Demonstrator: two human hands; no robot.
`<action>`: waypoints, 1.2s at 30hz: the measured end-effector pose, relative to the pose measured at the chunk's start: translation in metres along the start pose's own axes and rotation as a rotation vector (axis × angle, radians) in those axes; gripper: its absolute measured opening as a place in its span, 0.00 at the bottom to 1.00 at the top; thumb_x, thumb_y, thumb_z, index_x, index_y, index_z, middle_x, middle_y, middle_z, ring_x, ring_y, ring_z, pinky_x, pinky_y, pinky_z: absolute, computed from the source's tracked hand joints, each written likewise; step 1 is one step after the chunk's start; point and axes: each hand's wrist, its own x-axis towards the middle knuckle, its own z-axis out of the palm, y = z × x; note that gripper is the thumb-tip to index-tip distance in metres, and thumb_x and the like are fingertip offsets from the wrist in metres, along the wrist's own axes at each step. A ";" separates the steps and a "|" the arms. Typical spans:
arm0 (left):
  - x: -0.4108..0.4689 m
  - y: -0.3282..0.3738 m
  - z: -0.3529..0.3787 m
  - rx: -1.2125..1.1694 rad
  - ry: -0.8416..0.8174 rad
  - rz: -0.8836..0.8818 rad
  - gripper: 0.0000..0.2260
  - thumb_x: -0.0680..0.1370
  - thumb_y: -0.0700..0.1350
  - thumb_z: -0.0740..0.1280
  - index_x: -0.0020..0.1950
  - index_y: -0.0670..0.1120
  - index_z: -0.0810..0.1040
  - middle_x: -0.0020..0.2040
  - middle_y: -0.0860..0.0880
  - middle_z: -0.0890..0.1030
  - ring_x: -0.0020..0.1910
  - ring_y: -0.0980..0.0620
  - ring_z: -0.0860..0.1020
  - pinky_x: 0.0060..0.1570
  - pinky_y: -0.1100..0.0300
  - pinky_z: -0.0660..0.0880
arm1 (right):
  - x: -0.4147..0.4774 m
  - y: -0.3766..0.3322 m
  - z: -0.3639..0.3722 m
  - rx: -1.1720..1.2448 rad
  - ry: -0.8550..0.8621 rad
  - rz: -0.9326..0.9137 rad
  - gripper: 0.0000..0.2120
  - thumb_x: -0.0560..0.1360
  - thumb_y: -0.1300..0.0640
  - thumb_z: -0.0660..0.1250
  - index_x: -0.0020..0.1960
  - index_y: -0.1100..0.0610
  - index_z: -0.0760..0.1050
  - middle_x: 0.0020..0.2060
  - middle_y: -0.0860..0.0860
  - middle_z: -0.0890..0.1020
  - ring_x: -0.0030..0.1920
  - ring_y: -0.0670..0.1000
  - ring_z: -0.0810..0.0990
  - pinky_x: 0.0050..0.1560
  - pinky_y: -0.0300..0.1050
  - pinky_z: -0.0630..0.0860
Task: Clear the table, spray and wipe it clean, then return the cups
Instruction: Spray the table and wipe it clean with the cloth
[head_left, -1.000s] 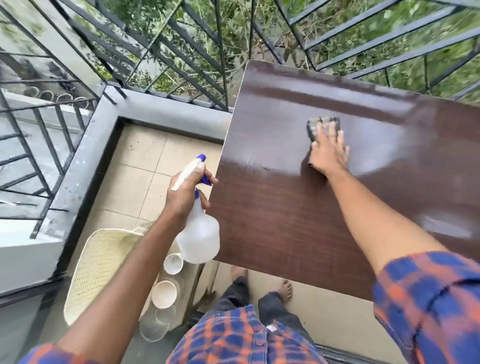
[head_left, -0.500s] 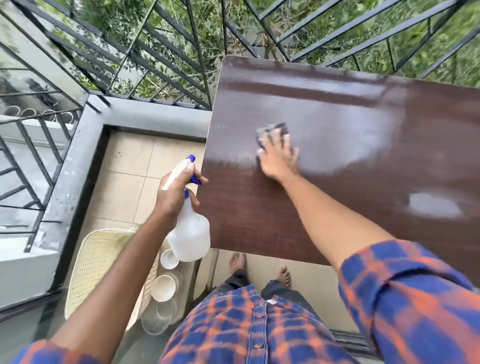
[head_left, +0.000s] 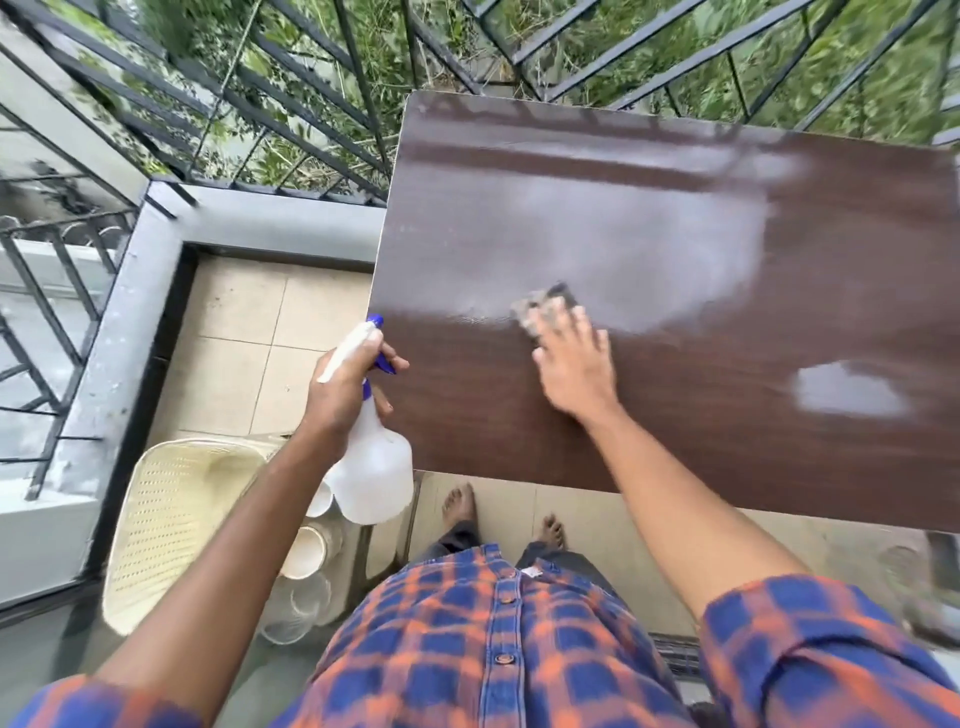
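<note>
The dark brown table (head_left: 675, 426) has nothing on it but wet, shiny streaks. My right hand (head_left: 574, 369) presses flat on a grey cloth (head_left: 543, 306) near the table's left middle. My left hand (head_left: 345, 395) grips a white spray bottle (head_left: 371, 467) with a blue trigger, held off the table's left front corner. Below the bottle, white cups (head_left: 306, 553) and clear cups (head_left: 296, 608) stand on a cream plastic chair (head_left: 171, 519).
A black metal railing (head_left: 322, 88) runs behind and left of the table, with greenery beyond. A grey ledge (head_left: 119, 332) borders the beige tiled floor (head_left: 244, 353). My bare feet (head_left: 460, 506) stand under the table's near edge.
My right hand has slid the cloth leftward and then back toward me across the table. The left hand keeps the spray bottle in nearly the same place.
</note>
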 end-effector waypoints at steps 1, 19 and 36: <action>-0.002 0.000 0.005 0.011 0.003 0.006 0.16 0.84 0.51 0.61 0.49 0.39 0.78 0.51 0.41 0.85 0.21 0.46 0.72 0.29 0.60 0.72 | 0.000 0.033 -0.008 0.025 0.024 0.132 0.30 0.82 0.49 0.59 0.81 0.42 0.53 0.82 0.49 0.51 0.81 0.57 0.52 0.76 0.67 0.56; -0.060 -0.026 0.030 -0.183 0.103 -0.066 0.14 0.81 0.51 0.65 0.45 0.42 0.79 0.44 0.43 0.84 0.27 0.51 0.78 0.30 0.60 0.75 | -0.095 -0.142 0.061 0.026 -0.183 -0.567 0.30 0.80 0.51 0.61 0.80 0.45 0.59 0.81 0.49 0.57 0.81 0.56 0.52 0.76 0.68 0.54; -0.087 -0.059 0.071 -0.005 0.028 -0.081 0.16 0.79 0.58 0.64 0.44 0.46 0.79 0.50 0.45 0.86 0.23 0.44 0.72 0.32 0.56 0.72 | -0.182 0.111 0.025 0.151 0.035 0.022 0.26 0.80 0.47 0.57 0.79 0.45 0.64 0.80 0.48 0.60 0.80 0.55 0.57 0.76 0.60 0.57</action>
